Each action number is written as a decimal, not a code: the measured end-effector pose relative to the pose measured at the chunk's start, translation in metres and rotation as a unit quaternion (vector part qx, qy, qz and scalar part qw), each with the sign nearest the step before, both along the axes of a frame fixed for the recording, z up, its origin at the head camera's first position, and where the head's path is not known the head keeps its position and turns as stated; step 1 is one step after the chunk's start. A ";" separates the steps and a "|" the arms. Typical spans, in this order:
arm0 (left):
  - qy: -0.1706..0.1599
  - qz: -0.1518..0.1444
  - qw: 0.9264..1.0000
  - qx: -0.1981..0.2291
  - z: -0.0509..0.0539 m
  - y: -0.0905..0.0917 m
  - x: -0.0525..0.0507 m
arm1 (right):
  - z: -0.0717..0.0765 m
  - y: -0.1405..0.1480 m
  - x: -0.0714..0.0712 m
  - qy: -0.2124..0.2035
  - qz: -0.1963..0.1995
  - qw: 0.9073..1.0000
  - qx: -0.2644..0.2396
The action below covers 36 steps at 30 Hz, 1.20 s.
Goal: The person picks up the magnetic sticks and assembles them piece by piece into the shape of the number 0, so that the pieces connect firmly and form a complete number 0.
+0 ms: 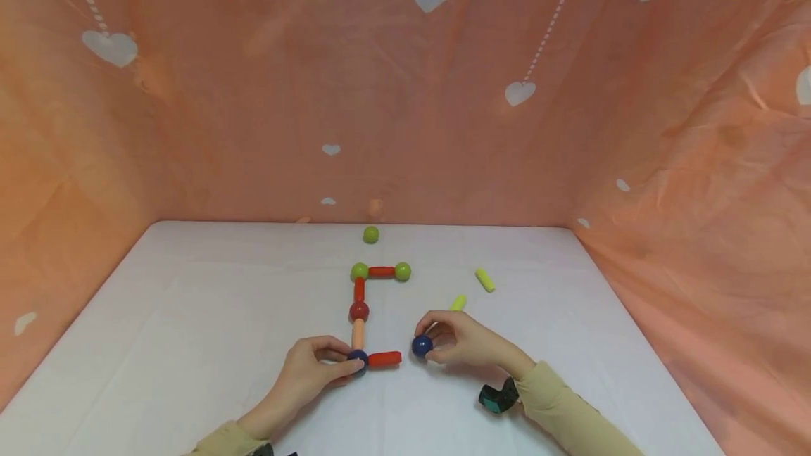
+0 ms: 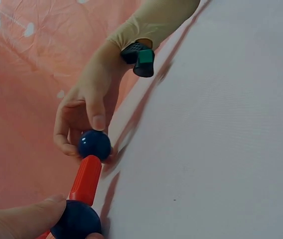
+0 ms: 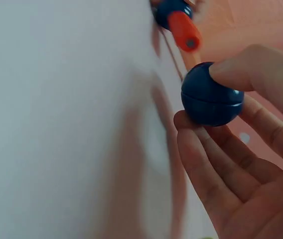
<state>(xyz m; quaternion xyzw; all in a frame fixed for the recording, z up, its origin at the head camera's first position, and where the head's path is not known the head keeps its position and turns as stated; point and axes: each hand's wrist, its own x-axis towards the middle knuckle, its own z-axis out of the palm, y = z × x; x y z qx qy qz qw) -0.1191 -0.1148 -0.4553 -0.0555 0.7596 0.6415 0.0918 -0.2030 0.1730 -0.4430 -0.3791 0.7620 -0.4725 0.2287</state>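
My left hand (image 1: 308, 371) pinches a dark blue ball (image 2: 76, 220) at the near end of a joined chain. From that ball a red rod (image 1: 385, 359) points right, its far end free in the head view. Going away from me, a peach rod (image 1: 357, 335), a red ball (image 1: 358, 311), another red rod (image 1: 359, 290) and a green ball (image 1: 360, 271) follow. My right hand (image 1: 472, 343) grips a second blue ball (image 3: 212, 94) between thumb and fingers, a small gap right of the red rod's tip.
A short red rod (image 1: 381, 271) links the chain's green ball to another green ball (image 1: 403, 271). A loose green ball (image 1: 371, 234) lies near the white table's (image 1: 253, 266) back edge. One yellow-green rod (image 1: 484, 280) lies at right; another (image 1: 459, 302) is beside my right hand.
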 end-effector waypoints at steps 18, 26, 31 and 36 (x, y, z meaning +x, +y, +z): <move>0.011 -0.001 1.000 -0.028 -0.002 0.001 -0.001 | -0.011 -0.009 0.017 0.021 0.000 1.000 -0.003; -0.005 0.024 0.996 -0.083 0.000 0.001 -0.002 | -0.008 -0.015 0.018 0.020 -0.012 1.000 0.018; -0.009 0.032 0.994 -0.104 0.001 0.002 -0.002 | -0.007 -0.014 0.017 0.027 -0.015 0.999 0.023; 0.003 0.024 0.997 -0.080 0.000 0.004 -0.003 | -0.004 -0.004 0.013 0.038 -0.011 0.999 0.018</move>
